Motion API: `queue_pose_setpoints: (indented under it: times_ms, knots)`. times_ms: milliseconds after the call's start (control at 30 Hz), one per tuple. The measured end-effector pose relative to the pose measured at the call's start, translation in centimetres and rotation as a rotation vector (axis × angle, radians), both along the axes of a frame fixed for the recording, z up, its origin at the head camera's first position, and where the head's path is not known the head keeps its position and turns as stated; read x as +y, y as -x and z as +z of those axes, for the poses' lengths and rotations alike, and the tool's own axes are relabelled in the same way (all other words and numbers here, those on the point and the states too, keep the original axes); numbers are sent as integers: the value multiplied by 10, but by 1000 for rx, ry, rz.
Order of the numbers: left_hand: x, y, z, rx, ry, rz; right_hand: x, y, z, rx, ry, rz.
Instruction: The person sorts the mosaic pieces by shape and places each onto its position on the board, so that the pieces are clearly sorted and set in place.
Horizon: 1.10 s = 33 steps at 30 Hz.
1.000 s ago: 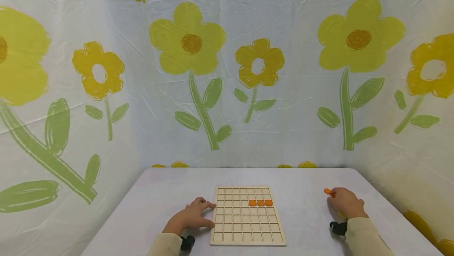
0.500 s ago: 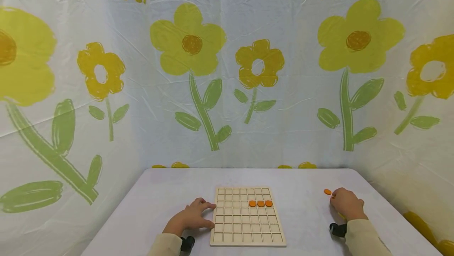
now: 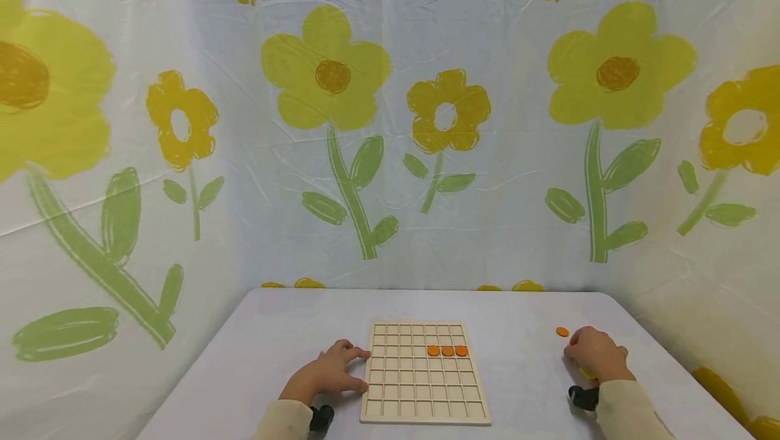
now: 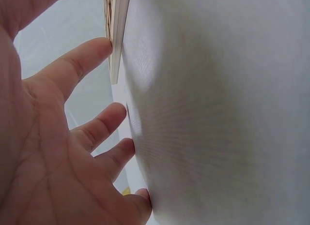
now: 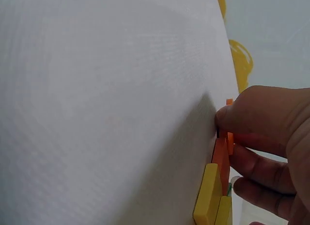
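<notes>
A pale wooden grid board [image 3: 384, 407] lies on the table, with three round orange discs [image 3: 447, 350] side by side in one row at its right. My left hand [image 3: 332, 369] rests at the board's left edge, fingers spread; in the left wrist view a fingertip touches the board's side [image 4: 116, 46]. On the right, my right hand [image 3: 594, 352] has curled fingers low over a group of pieces. The right wrist view has its thumb [image 5: 237, 113] and fingers around an orange disc [image 5: 230, 143], mostly hidden by them. Another orange piece [image 5: 221, 159] is beside the fingertips.
A loose orange disc [image 3: 562, 332] lies just beyond the right hand. Yellow pieces [image 5: 208, 193] sit under that hand, with a sliver of green behind them. The white table [image 3: 286, 318] ends at a flower-print cloth [image 3: 506, 223] on the back and sides.
The right hand has shifted slightly nearer, and the orange edge at its fingertips is now out of sight in the head view. The left hand and board stay put.
</notes>
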<state>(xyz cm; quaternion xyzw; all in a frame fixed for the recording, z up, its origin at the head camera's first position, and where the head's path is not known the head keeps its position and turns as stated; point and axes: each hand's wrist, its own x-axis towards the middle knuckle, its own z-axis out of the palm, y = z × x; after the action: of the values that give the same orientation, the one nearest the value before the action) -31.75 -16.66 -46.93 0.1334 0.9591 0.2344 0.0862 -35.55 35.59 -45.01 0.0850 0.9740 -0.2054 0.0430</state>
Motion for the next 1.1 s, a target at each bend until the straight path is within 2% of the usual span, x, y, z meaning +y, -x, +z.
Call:
queue_pose_setpoints:
  times_ms: [333,733,867,1100]
  knots:
    - [0,-1,2,-6,0,2,-11,-1,-2,82,-7,51]
    - [-1,0,6,-10,8,-9,-42,-5,13,140,72,121]
    - [-3,3,6,-17,5,-14,-53,-6,14,144,87,117]
    - [-6,7,5,-15,-2,-32,-74,-8,17,103,125,115]
